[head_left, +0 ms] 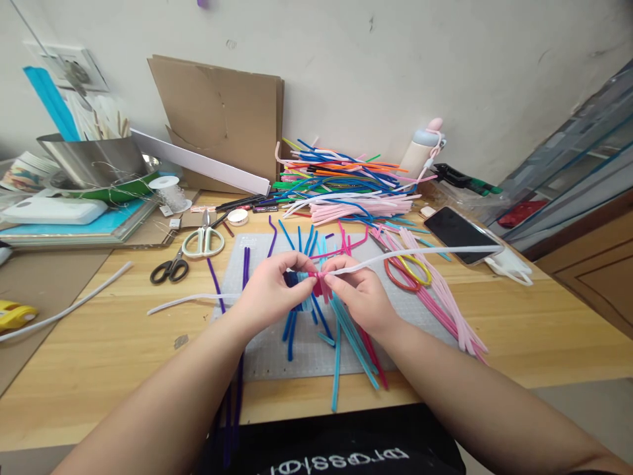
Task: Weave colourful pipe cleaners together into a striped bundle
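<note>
Over a grey cutting mat [277,369], my left hand [277,284] and my right hand [359,290] meet, fingertips pinched together. Between them runs a white pipe cleaner [415,253], its long end reaching right and another end showing left of my left wrist. Short blue and pink pipe cleaner pieces [324,288] are lined up along it, and both hands grip this row. The fingers hide part of the row. Beneath and around lie loose light blue pipe cleaners [353,340], dark blue ones [291,336] and purple ones [241,356].
A pile of coloured pipe cleaners [346,178] lies by the wall. White-handled scissors [204,241], black scissors [171,269] and red-yellow scissors [408,270] rest on the table. A phone [462,236] and a bottle [420,152] are at right; a metal pot [93,161] stands at left.
</note>
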`<state>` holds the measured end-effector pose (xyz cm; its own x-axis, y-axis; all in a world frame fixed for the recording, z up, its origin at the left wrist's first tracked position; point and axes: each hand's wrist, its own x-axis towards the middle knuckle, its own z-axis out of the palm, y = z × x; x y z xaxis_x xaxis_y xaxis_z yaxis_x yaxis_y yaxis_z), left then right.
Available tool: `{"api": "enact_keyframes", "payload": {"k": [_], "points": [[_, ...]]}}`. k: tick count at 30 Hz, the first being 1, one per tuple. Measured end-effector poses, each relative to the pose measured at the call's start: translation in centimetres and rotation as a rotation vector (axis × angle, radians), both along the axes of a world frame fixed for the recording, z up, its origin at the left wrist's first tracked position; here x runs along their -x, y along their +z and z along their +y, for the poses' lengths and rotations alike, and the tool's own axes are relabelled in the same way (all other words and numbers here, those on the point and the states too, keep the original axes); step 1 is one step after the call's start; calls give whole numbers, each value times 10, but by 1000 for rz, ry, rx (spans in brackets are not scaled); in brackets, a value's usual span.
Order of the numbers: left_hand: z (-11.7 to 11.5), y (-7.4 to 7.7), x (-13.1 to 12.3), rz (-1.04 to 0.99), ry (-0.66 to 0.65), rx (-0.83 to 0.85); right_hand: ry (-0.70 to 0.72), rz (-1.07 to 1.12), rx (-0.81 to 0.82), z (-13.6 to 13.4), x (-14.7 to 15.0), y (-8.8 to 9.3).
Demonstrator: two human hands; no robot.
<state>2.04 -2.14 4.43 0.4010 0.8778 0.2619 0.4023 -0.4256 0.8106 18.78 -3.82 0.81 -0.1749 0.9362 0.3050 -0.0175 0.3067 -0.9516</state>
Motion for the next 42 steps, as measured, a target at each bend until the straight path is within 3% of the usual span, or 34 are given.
{"api": "enact_keyframes", "payload": {"k": [5, 13, 28, 42], "points": [[-1, -1, -1, -1, -44, 11, 74, 125, 172, 0, 3, -3], [-2, -3, -1, -32, -100, -30, 108, 271, 293, -1, 4, -6], [-1, -6, 0, -94, -214, 27, 111, 404, 333, -3, 7, -10], [0, -8, 1, -69, -163, 22, 111, 429, 414, -2, 8, -5]]}}
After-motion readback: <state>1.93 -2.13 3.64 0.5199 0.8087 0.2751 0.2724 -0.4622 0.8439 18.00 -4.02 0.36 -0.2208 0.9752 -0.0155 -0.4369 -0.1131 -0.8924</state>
